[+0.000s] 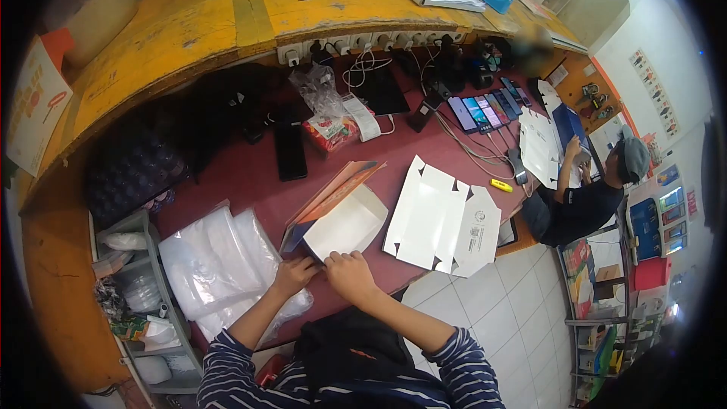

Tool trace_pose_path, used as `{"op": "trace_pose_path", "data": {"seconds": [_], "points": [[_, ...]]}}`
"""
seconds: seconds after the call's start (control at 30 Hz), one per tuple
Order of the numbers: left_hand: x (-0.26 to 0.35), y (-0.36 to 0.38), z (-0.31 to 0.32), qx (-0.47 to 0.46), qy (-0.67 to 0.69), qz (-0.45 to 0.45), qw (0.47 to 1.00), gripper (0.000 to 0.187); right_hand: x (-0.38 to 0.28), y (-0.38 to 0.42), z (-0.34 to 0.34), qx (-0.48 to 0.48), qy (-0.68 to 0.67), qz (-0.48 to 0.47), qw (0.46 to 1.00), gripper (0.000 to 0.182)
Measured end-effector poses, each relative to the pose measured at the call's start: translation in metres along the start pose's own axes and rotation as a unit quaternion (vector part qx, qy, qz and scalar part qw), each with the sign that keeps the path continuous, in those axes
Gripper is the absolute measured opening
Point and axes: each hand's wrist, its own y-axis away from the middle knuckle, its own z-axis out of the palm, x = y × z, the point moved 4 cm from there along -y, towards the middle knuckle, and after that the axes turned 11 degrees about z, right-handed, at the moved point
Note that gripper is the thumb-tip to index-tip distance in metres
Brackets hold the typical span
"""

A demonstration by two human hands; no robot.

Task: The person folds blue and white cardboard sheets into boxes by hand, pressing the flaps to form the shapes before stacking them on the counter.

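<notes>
A partly folded cardboard box [347, 223], white inside with an orange and blue printed outside, stands on the red tabletop, its printed lid flap raised at the back left. My left hand [295, 274] grips its near left corner, fingers bent against the card. Close beside it, my right hand [350, 276] has its fingers curled over the near edge of the same box. To the right lies a flat, unfolded white box blank [428, 216] with notched edges and a small black print. Clear plastic bags [219, 261] lie stacked to the left, close to my left forearm.
Several phones [478, 113] with charging cables lie at the back right, near a yellow highlighter [500, 185]. A black phone [290, 151] and a red packet [330, 133] lie behind the box. A grey drawer rack [155, 257] stands left. A co-worker [583, 197] handles another box farther right.
</notes>
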Motion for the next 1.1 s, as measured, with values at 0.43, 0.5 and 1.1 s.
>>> {"op": "trace_pose_path", "data": {"seconds": [0.43,0.5,1.1], "points": [[0.003,-0.002,0.012,0.011,0.050,0.024,0.998,0.011,0.015,-0.021,0.023,-0.071,-0.024,0.097,0.992,0.014],[0.003,0.003,0.020,-0.003,0.046,0.030,0.998,0.012,0.008,-0.027,0.030,-0.091,0.015,-0.008,0.996,0.012],[0.080,-0.032,0.030,0.096,0.050,-0.078,0.991,0.045,0.089,0.041,-0.021,0.236,-0.364,0.145,0.889,0.020]]}}
